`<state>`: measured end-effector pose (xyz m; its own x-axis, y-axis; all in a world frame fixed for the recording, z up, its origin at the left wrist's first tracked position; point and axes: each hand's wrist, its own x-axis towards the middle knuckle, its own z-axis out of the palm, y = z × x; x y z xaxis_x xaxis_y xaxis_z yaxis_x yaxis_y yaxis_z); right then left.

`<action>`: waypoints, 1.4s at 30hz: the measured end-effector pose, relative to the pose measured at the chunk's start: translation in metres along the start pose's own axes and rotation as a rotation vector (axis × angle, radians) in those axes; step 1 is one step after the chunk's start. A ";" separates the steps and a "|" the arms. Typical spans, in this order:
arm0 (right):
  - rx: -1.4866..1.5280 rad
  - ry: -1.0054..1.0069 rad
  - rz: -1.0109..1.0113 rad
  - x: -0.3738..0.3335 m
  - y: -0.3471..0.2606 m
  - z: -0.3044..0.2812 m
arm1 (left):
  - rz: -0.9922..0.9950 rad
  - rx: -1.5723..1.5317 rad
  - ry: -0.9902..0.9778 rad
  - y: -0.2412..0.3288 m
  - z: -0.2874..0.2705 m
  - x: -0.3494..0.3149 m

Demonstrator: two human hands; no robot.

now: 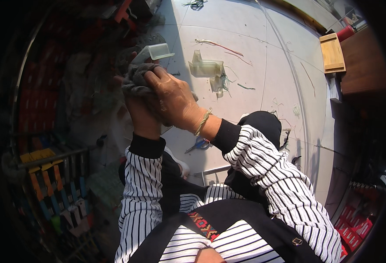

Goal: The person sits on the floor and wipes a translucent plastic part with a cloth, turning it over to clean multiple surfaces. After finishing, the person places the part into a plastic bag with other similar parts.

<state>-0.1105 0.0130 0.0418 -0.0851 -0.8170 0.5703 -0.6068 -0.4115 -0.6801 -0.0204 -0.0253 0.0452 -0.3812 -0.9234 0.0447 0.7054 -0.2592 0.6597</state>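
My right hand [173, 97] is closed on a bunched grey cloth [136, 79], its fingers curled over the top. Behind the cloth my left hand [143, 117] grips a translucent plastic bin [159, 51]; most of its fingers are covered, with only tips showing past the cloth. The bin's open, angular end sticks out above both hands, and the cloth lies against its lower part. On the tiled floor beyond my right hand are more translucent plastic pieces [207, 68]. Blue-handled scissors [198, 144] lie on the floor below my wrists.
Loose red and white string [221, 45] and green string [246, 87] lie on the tiled floor [245, 105]. A wooden box [332, 53] stands at the right beside a red cylinder [345, 33]. Hand tools hang on a rack [54, 175] at the left; red boxes [351, 228] sit lower right.
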 end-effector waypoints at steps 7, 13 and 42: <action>0.075 0.137 0.116 0.007 0.014 0.003 | -0.012 0.156 0.088 -0.011 0.009 -0.006; 0.101 -0.030 0.086 -0.017 -0.015 0.008 | -0.074 -0.087 -0.009 0.019 -0.012 0.000; 0.446 0.033 0.237 -0.001 -0.001 -0.020 | 0.304 -0.114 0.290 0.059 -0.029 0.011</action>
<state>-0.1257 0.0223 0.0516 -0.2087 -0.8988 0.3855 -0.1714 -0.3545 -0.9192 0.0349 -0.0588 0.0627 0.0263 -0.9997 0.0006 0.8273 0.0221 0.5613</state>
